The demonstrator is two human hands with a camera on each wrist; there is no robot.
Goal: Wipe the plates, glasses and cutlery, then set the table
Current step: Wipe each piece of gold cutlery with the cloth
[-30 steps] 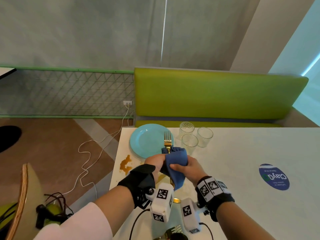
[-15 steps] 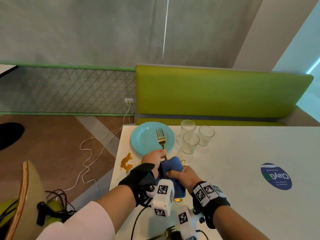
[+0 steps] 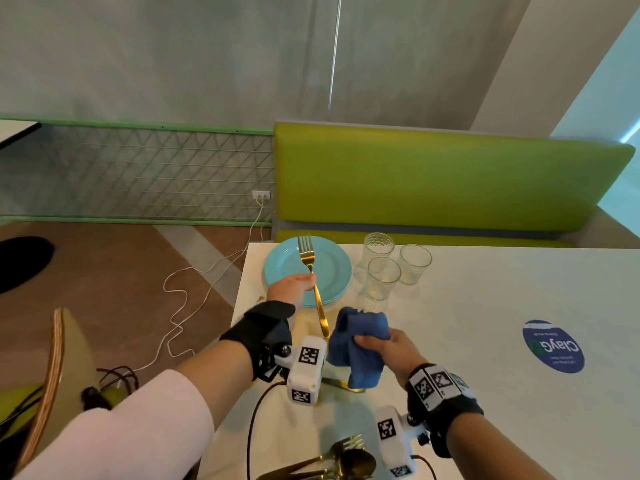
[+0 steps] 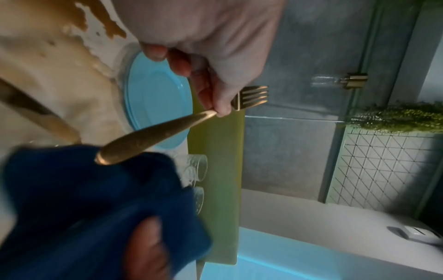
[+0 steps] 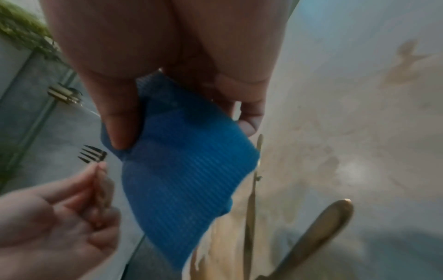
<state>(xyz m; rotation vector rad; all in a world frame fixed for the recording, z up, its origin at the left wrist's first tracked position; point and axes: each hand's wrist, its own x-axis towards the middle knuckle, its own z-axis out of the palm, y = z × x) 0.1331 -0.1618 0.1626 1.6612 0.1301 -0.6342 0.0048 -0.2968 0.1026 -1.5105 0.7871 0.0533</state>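
Observation:
My left hand (image 3: 294, 289) pinches a gold fork (image 3: 313, 282) near its neck, tines up over the turquoise plates (image 3: 329, 268). In the left wrist view the fork (image 4: 155, 134) slants down from the fingers (image 4: 210, 91), its handle end free just above the blue cloth (image 4: 91, 204). My right hand (image 3: 388, 344) grips the bunched blue cloth (image 3: 360, 344) to the right of the fork's handle, apart from it. The right wrist view shows the cloth (image 5: 184, 170) held between thumb and fingers. Three clear glasses (image 3: 384, 275) stand right of the plates.
More gold cutlery (image 3: 343, 462) lies at the table's near edge, and a gold knife (image 3: 341, 384) lies under the cloth. Brown stains (image 4: 79, 17) mark the white table (image 3: 485, 306) left of the plates. A green bench (image 3: 433, 178) runs behind. A blue sticker (image 3: 552, 346) sits at the right.
The cloth was wrapped round the fork's handle; now my right hand has pulled it off to the right, and my left hand has lifted the fork forward over the plates.

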